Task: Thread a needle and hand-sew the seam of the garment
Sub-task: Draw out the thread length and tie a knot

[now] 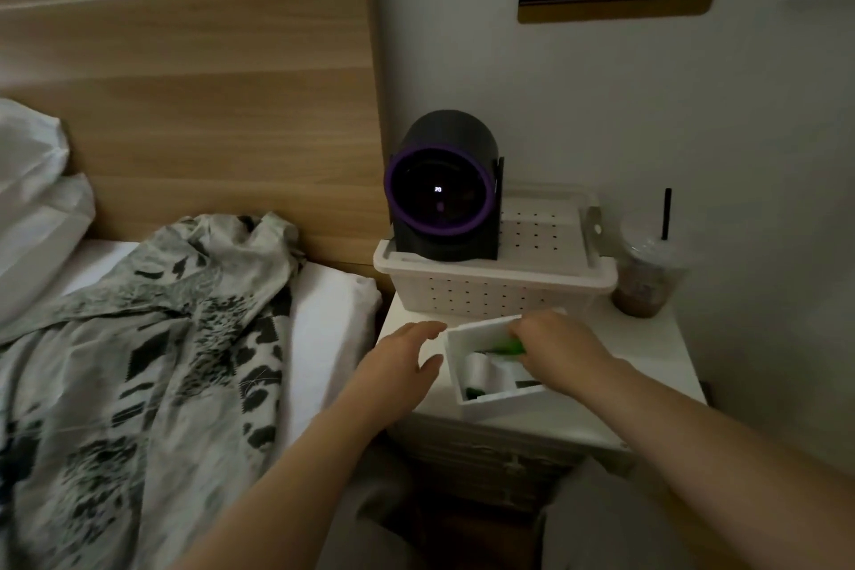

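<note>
The right hand [555, 345] dips into the box [502, 398], fingers curled on a green item [506, 346], while the left hand [402, 361], slack, sits just beside its left wall, nearer the garment [139, 338] lying leftward.

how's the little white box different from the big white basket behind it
The small box has plain solid walls; the basket has walls dotted with holes. The box is smaller and sits askew at the front of the nightstand; the basket sits square behind it. The box holds white spools, with the right hand pinching a green item inside; the basket carries a black device. Both are white and open-topped.
</note>
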Motion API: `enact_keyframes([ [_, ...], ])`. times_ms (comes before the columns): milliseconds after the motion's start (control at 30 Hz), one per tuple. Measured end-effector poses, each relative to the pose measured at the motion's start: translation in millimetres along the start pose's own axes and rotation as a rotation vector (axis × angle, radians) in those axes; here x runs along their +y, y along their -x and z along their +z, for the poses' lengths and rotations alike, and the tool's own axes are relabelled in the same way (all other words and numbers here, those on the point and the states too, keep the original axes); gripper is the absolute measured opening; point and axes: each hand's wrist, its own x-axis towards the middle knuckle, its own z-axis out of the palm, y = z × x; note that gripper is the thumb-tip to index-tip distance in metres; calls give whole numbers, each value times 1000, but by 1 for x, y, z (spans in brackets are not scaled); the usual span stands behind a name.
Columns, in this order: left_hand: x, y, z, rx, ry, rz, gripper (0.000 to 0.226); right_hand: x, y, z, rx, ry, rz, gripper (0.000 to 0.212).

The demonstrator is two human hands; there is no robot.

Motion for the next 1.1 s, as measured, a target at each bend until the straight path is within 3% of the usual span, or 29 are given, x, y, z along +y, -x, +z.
enact_keyframes([
  [200,-4,-2,5,-110,102,-127,32,1,-5,4,-10,176,-36,15],
  [300,-6,-1,6,-98,105,-135,20,6,-5,3,-41,202,-58,14],
  [600,-9,-1,1,-31,232,-173,15,-3,-10,-4,-82,295,-121,22],
  [867,0,-5,-4,-41,256,-186,10,2,1,-42,-156,177,-98,4],
  [967,5,-8,-4,-43,233,-172,9,5,2,-58,-173,56,-117,29],
  [1100,11,-12,-5,-35,215,-161,10,-1,5,-64,-231,12,-142,21],
])
